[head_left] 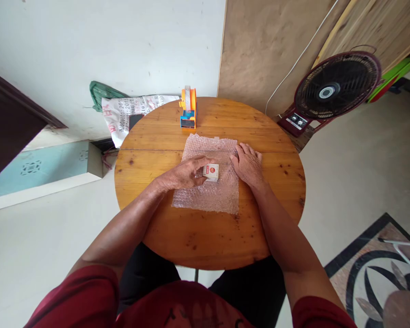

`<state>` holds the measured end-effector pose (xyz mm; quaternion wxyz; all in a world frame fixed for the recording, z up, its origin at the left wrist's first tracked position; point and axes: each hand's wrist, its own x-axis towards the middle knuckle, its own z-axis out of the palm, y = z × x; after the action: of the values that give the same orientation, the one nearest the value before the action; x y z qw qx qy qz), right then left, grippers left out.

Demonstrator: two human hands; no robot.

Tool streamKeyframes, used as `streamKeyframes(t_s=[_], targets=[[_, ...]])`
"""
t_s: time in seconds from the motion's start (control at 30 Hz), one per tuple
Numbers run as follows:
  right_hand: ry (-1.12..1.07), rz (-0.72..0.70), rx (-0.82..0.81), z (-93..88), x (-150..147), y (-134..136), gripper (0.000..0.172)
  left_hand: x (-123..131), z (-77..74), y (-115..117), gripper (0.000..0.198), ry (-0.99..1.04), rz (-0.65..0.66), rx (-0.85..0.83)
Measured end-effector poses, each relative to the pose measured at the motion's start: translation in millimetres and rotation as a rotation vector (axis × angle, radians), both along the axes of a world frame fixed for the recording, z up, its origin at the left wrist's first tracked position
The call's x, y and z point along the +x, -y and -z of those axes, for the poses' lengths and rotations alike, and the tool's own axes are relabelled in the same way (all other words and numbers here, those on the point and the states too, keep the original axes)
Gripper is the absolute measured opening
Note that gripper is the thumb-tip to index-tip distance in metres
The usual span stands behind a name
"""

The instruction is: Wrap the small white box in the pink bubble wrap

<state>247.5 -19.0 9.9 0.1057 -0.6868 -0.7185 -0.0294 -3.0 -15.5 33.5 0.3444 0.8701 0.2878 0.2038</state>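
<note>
Left hand [188, 172] pinching red-labelled white cardboard box [211, 172], right hand [248, 165] lying spread on clear bubble wrap [205, 199], white sack [116, 120] beyond it reading "ISO9001"

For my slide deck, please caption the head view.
Left hand gripping a small box over bubble wrap, right hand resting at its edge, tape dispenser beyond.

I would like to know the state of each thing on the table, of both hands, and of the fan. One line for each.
Small box: visible faces closed, held over the bubble wrap.
Bubble wrap: spread out on the table.
Tape dispenser: upright, with a tape roll mounted.
Left hand: fingers around the small box.
Right hand: resting at the wrap's right edge.
Fan: running or off, cannot tell.
</note>
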Motion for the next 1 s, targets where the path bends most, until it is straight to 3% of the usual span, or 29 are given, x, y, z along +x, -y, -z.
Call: streamKeyframes(t_s=[0.3, 0.47, 0.6, 0.67, 0.8, 0.9, 1.0], targets=[[0.000, 0.004, 0.006, 2.3, 0.2, 0.2, 0.053, -3.9, -6.1, -0.6, 0.052, 0.085, -0.001, -0.058], [-0.024, 0.008, 0.013, 1.6, 0.5, 1.0, 0.052, -8.6, -39.4, 9.5, 0.039, 0.131, -0.174, 0.032], [-0.033, -0.003, 0.023, 1.7, 1.3, 1.2, 0.052, -8.8, -63.8, 44.9, 0.031, -0.221, -0.012, 0.286], [-0.037, 0.000, 0.027, 2.1, 1.3, 1.2, 0.052, -8.6, -57.9, 68.9, 0.039, -0.341, 0.012, 0.400], [-0.057, 0.007, 0.022, 2.5, 1.0, 0.7, 0.052, -9.1, -20.3, 107.0, 0.051, -0.427, -0.082, 0.490], [-0.058, 0.003, 0.024, 2.7, 1.3, 0.4, 0.052, -7.5, 1.8, 115.8, 0.039, -0.401, -0.194, 0.542], [-0.049, 0.006, 0.024, 2.7, 1.5, 0.6, 0.052, -3.2, 8.4, 112.0, 0.023, -0.371, -0.255, 0.595]])
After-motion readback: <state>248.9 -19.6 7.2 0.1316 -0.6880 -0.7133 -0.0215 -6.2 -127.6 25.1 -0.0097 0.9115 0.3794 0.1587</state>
